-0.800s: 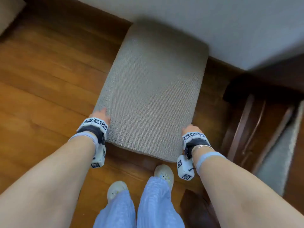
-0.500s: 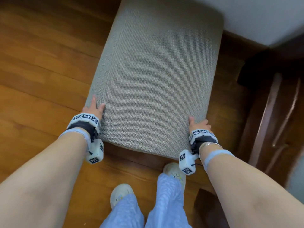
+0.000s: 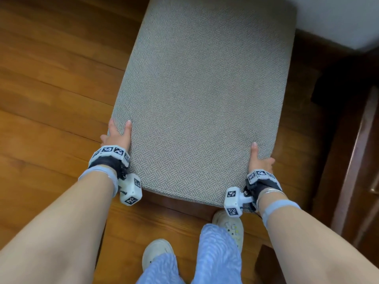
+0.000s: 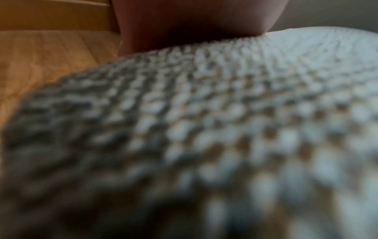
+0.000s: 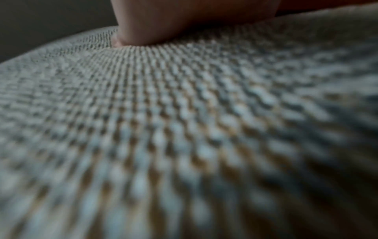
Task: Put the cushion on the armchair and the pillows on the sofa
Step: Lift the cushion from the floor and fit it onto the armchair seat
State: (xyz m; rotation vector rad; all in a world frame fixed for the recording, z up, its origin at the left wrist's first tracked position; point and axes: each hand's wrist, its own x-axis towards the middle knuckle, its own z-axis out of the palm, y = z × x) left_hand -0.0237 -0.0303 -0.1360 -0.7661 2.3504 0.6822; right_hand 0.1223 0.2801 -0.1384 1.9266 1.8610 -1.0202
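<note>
A large grey woven cushion [image 3: 203,95] is held above the wooden floor in front of me, its far end toward the wall. My left hand [image 3: 119,133] grips its near left edge, thumb on top and fingers hidden underneath. My right hand [image 3: 259,158] grips the near right edge the same way. Both wrist views are filled by the blurred weave of the cushion [image 4: 204,129] [image 5: 184,129], with a thumb pressed on it at the top. No armchair seat, sofa or pillows are identifiable.
Wooden floor [image 3: 51,89] spreads to the left. A pale wall [image 3: 338,19] stands at the top right. Dark wooden furniture [image 3: 352,160] runs along the right side. My feet in pale shoes [image 3: 229,224] stand just below the cushion's near edge.
The cushion has come up and closer, filling more of the view. Both thumbs have moved onto its top face as the hands took hold of the edges.
</note>
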